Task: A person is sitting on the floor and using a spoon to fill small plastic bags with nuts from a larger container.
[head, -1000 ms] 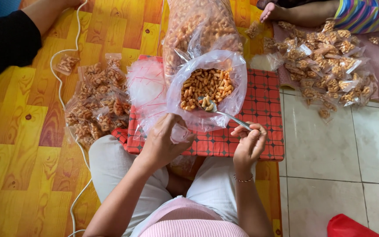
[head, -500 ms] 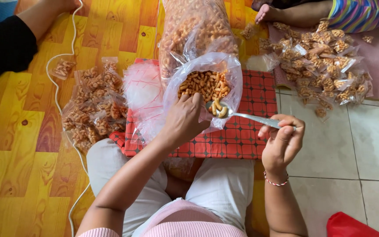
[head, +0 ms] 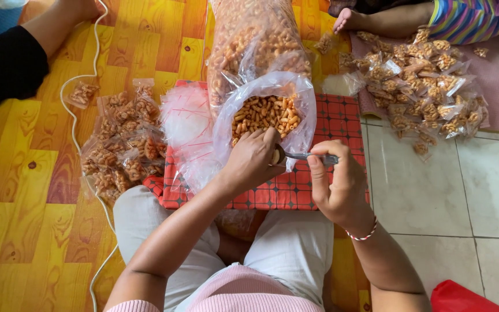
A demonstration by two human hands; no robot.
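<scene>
Metal spoon point(head: 301, 156), pinched in right hand point(head: 336, 188), has swung back from the open snack bag point(head: 264, 115) to left hand point(head: 252, 159), whose fingers curl closed around something hidden, so loading looks underway.

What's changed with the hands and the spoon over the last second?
The right hand swung the loaded spoon out of the open bag and in against the left hand, which rose to the bag's front edge. The small filled packets and white cord stayed put.
</scene>
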